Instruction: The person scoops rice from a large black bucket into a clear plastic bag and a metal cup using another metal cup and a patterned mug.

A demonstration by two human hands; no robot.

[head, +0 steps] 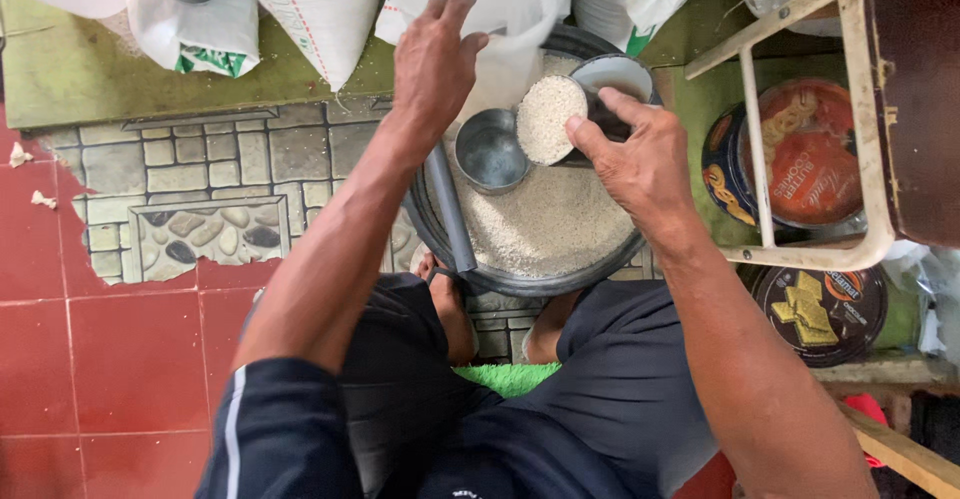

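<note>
Right hand [640, 164] grips rice-filled cup [550, 119]; left hand [435, 54] open, touching white sack [500, 9].

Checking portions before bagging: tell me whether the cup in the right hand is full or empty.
Full. The cup in the right hand is heaped with white rice to its rim, tilted above the rice basin.

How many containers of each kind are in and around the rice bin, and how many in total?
Large round bin of rice: 1
Rice-filled scoop cup, held by the right hand: 1
Empty metal cup, below the left hand: 1
Round biscuit tins: 2
Total: 5
</note>
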